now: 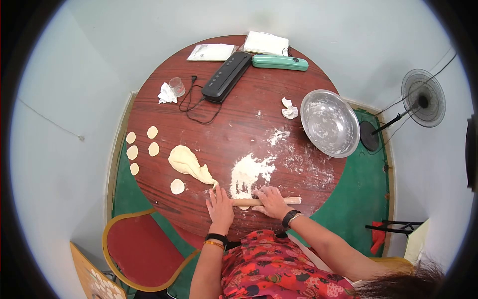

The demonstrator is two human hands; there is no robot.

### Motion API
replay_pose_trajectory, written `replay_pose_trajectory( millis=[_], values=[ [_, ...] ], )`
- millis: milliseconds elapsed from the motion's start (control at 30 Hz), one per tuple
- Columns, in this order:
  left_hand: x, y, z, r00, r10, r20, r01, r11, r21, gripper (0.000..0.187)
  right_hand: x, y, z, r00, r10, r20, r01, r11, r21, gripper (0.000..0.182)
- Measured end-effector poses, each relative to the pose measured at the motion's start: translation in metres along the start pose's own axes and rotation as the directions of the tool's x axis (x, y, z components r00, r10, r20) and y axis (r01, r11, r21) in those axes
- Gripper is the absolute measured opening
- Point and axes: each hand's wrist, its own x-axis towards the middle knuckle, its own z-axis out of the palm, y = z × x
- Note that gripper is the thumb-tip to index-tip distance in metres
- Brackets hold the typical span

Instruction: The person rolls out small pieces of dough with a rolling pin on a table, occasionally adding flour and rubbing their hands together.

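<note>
A wooden rolling pin (293, 201) lies crosswise near the table's front edge. My right hand (272, 203) grips it right of its middle, fingers over the top and thumb on the near side. My left hand (219, 208) covers its left end, fingers reaching forward; the part under the palm is hidden. Beneath the pin, between my hands, a small piece of dough (244, 208) peeks out. White flour (249, 172) is heaped just beyond. A long lump of dough (185, 162) tapers toward my left fingertips. One flat dough round (177, 187) lies left of that hand.
Several dough rounds (132, 152) sit at the table's left edge. A floury metal bowl (329, 123) stands right. Farther back are a black vacuum sealer (226, 77) with its cord, a green device (280, 62), a glass (177, 86) and crumpled tissue (289, 108). A chair (142, 251) stands front left.
</note>
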Motion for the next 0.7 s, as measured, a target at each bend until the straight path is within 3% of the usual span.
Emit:
replay_pose_trajectory(
  millis=[100,200,300,400,500,600,700],
  values=[
    [-0.015,-0.004,0.018,0.936,0.035,-0.349,-0.099,0.981,-0.167,0.043,-0.008,0.009,0.011,0.996,-0.087,0.019,0.087,0.996,-0.008,0.042],
    [-0.030,-0.005,0.022,0.953,-0.004,-0.303,-0.143,0.875,-0.462,0.029,-0.010,0.004,0.008,0.998,-0.062,-0.007,0.062,0.998,0.029,0.037],
    [-0.033,0.000,0.022,0.915,0.031,-0.402,-0.256,0.816,-0.519,0.021,-0.012,0.003,0.002,0.998,-0.030,-0.052,0.033,0.998,0.060,0.036],
    [-0.023,0.000,0.034,0.913,0.036,-0.407,-0.266,0.809,-0.524,0.032,-0.015,0.006,-0.002,0.997,0.046,-0.062,-0.044,0.999,0.031,0.037],
    [-0.012,0.015,0.051,0.969,-0.188,-0.158,-0.021,0.577,-0.817,0.052,-0.015,0.009,-0.004,0.995,0.083,-0.060,-0.080,0.996,0.049,0.037],
    [-0.005,0.026,0.058,0.970,-0.218,-0.108,-0.040,0.297,-0.954,0.073,-0.017,0.009,-0.008,0.998,0.057,0.010,-0.058,0.994,0.089,0.037],
    [-0.007,0.026,0.053,0.976,-0.217,0.005,0.051,0.210,-0.976,0.073,-0.019,0.010,-0.009,0.993,0.060,0.106,-0.074,0.989,0.130,0.038]
  ],
)
